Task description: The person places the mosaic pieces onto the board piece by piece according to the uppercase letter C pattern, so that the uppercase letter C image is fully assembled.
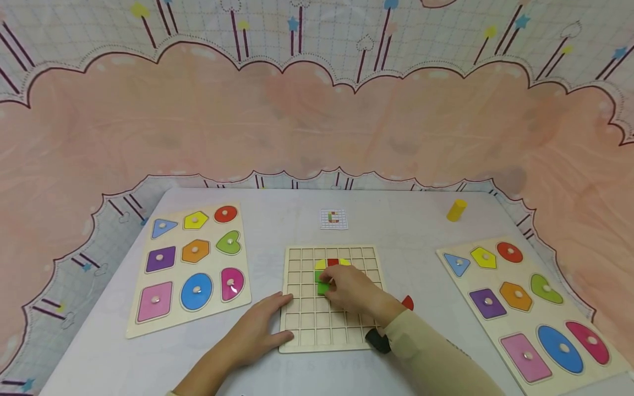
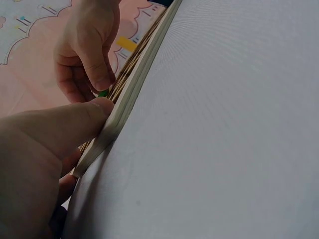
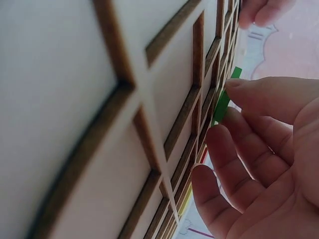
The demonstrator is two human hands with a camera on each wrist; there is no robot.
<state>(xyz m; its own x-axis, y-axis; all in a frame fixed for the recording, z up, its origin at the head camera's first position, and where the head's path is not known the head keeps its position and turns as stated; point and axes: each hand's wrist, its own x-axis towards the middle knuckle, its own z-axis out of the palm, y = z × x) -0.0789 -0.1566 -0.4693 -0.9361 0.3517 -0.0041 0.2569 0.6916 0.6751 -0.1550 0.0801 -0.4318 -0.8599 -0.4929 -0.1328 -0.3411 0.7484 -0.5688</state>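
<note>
Several tiles sit in the upper middle of a wooden grid board (image 1: 304,322): yellow corner pieces (image 1: 321,264), a red tile (image 1: 333,262) and a green tile (image 1: 318,276). Over them is my right hand (image 1: 351,289), pinching a second green tile (image 1: 323,289) between thumb and finger, just below the first one. In the right wrist view this green tile (image 3: 227,97) shows at the grid's surface under the thumb. My left hand (image 1: 255,330) rests at the board's left edge, fingers and thumb spread, and the thumb (image 2: 94,112) touches the rim in the left wrist view.
A small pattern card (image 1: 334,219) lies behind the grid board. Knobbed shape puzzles flank it, one left (image 1: 190,291) and one right (image 1: 495,341). A yellow cylinder (image 1: 457,210) stands at the back right. A red piece (image 1: 408,303) peeks out beside my right wrist.
</note>
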